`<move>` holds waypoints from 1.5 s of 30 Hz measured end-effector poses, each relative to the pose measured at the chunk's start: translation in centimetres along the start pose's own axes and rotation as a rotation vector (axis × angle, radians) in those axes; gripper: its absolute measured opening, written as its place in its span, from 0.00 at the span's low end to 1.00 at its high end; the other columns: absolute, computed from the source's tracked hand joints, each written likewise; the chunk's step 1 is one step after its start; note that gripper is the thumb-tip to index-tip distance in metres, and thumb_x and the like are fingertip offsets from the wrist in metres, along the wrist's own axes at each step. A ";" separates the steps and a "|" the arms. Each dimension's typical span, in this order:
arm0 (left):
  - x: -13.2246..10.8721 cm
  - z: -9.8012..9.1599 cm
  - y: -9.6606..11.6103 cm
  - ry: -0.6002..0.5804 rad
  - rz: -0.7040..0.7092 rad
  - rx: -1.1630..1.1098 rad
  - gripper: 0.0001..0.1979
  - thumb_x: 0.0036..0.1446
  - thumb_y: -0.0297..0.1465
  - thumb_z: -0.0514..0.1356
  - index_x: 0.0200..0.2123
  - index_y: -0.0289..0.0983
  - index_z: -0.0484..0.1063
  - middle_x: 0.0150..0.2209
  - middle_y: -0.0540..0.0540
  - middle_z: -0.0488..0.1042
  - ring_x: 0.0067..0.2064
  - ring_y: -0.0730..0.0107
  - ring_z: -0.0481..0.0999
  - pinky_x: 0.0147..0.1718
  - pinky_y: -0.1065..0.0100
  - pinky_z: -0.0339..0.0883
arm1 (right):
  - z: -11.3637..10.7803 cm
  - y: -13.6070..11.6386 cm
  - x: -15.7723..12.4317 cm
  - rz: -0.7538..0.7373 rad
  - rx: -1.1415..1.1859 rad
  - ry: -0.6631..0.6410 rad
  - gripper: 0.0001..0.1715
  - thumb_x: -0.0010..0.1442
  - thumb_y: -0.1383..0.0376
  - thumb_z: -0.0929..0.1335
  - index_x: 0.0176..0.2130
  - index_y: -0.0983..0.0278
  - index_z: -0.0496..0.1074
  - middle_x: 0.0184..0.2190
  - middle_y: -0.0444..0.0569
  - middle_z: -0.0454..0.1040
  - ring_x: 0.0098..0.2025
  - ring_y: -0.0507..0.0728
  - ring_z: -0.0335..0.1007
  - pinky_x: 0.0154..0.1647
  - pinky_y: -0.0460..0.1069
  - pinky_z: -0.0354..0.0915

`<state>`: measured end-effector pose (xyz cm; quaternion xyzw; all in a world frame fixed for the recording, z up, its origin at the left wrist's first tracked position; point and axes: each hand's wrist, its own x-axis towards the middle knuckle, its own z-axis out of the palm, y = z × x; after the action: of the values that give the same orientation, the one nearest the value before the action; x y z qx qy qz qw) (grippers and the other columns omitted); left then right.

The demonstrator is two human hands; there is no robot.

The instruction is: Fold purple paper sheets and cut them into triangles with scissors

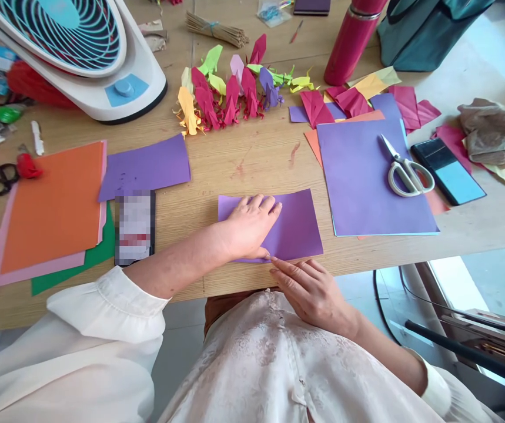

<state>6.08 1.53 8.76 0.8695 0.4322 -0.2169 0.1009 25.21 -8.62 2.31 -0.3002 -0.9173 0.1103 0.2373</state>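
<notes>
A purple sheet of paper (294, 226) lies near the front edge of the table, its right side slightly lifted. My left hand (252, 228) rests flat on its left half, fingers stretched out and thumb by the near edge. My right hand (309, 292) is closed at that near edge, its index fingertip on the paper beside my left thumb. The right thumb is hidden beneath the fingers. To the right, white-handled scissors (411, 178) lie on a larger purple sheet (358, 182).
Folded paper figures (232, 97) stand at the back. A fan (124, 88) is at back left, a red bottle (350, 44) at back right. Orange paper (60, 202), another purple sheet (149, 167) and a phone (135, 226) lie left; another phone (448, 170) lies right.
</notes>
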 end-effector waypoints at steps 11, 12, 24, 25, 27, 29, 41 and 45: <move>0.1 -0.1 0.1 -0.028 0.005 -0.001 0.54 0.51 0.44 0.69 0.71 0.26 0.47 0.69 0.22 0.53 0.71 0.36 0.51 0.67 0.46 0.46 | 2.4 -2.3 -0.2 0.161 -0.132 -0.017 0.10 0.66 0.71 0.62 0.36 0.64 0.71 0.61 0.64 0.73 0.32 0.55 0.72 0.36 0.52 0.61; 0.1 -0.1 0.2 -0.034 0.002 0.004 0.54 0.50 0.44 0.70 0.71 0.26 0.47 0.69 0.21 0.52 0.71 0.36 0.51 0.67 0.46 0.46 | 2.5 -2.5 -0.1 0.156 -0.147 -0.022 0.09 0.67 0.71 0.62 0.36 0.64 0.70 0.61 0.65 0.72 0.32 0.55 0.72 0.36 0.52 0.60; 0.3 0.0 0.7 -0.056 -0.038 0.021 0.57 0.48 0.43 0.71 0.72 0.28 0.44 0.71 0.21 0.51 0.73 0.35 0.47 0.67 0.41 0.44 | 2.8 -4.0 0.2 0.207 -0.302 -0.115 0.10 0.67 0.68 0.62 0.33 0.62 0.67 0.62 0.63 0.71 0.27 0.54 0.70 0.32 0.53 0.54; 0.3 0.1 0.6 -0.044 -0.037 0.017 0.57 0.48 0.44 0.71 0.72 0.29 0.45 0.71 0.22 0.51 0.73 0.34 0.47 0.67 0.41 0.44 | 2.7 -4.1 0.2 0.219 -0.310 -0.125 0.10 0.67 0.68 0.62 0.33 0.62 0.67 0.63 0.63 0.71 0.27 0.53 0.71 0.32 0.53 0.54; 0.3 0.2 0.6 -0.027 -0.034 0.006 0.57 0.48 0.44 0.71 0.72 0.31 0.45 0.71 0.23 0.51 0.73 0.34 0.48 0.67 0.41 0.45 | 2.6 -4.2 0.2 0.245 -0.321 -0.141 0.10 0.68 0.66 0.62 0.34 0.62 0.68 0.63 0.63 0.70 0.26 0.53 0.71 0.31 0.53 0.55; 0.2 0.1 0.6 -0.026 -0.029 -0.001 0.57 0.48 0.44 0.71 0.72 0.31 0.45 0.71 0.23 0.51 0.73 0.34 0.48 0.67 0.41 0.44 | 2.4 -4.3 0.1 0.263 -0.331 -0.141 0.11 0.68 0.65 0.62 0.34 0.62 0.69 0.63 0.63 0.70 0.25 0.53 0.71 0.30 0.53 0.56; 0.3 -0.1 0.8 -0.051 -0.062 -0.016 0.61 0.45 0.46 0.74 0.72 0.28 0.45 0.71 0.21 0.50 0.73 0.35 0.48 0.68 0.42 0.43 | 0.7 -3.7 -1.3 0.372 -0.441 -0.085 0.10 0.69 0.66 0.63 0.35 0.63 0.70 0.59 0.61 0.74 0.21 0.50 0.68 0.28 0.52 0.58; 0.4 0.0 0.7 -0.047 -0.061 -0.011 0.61 0.44 0.46 0.74 0.72 0.29 0.46 0.71 0.22 0.50 0.73 0.36 0.48 0.67 0.42 0.44 | 0.2 -3.2 -2.0 0.414 -0.491 -0.070 0.10 0.69 0.66 0.63 0.35 0.63 0.68 0.59 0.61 0.75 0.22 0.51 0.69 0.27 0.52 0.57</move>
<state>6.84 1.38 8.55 0.8499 0.4573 -0.2380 0.1092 24.93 -12.37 2.47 -0.5249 -0.8434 -0.0582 0.0988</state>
